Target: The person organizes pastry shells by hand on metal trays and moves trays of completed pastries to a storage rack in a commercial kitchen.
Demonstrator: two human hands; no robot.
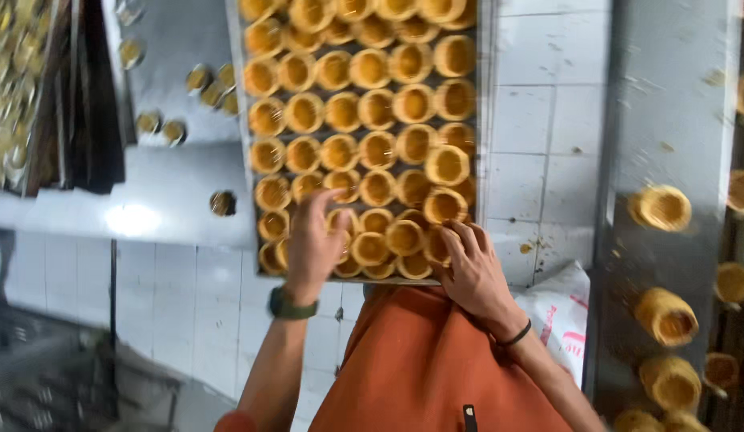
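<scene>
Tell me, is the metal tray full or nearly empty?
Full: the tray is packed with rows of golden pastry cups.

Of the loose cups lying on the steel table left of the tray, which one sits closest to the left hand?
The dark cup lying alone just left of the tray, nearest the left hand. The other loose cups lie farther up the table, in small clusters.

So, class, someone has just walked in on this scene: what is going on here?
A person in an orange apron stands over a metal tray packed with rows of small golden pastry cups. The left hand and right hand both rest on the cups in the nearest rows, fingers among them. The picture is too blurred to tell whether either hand grips a cup. More cups lie loose on a metal surface to the right, and a few sit on the counter to the left.
</scene>
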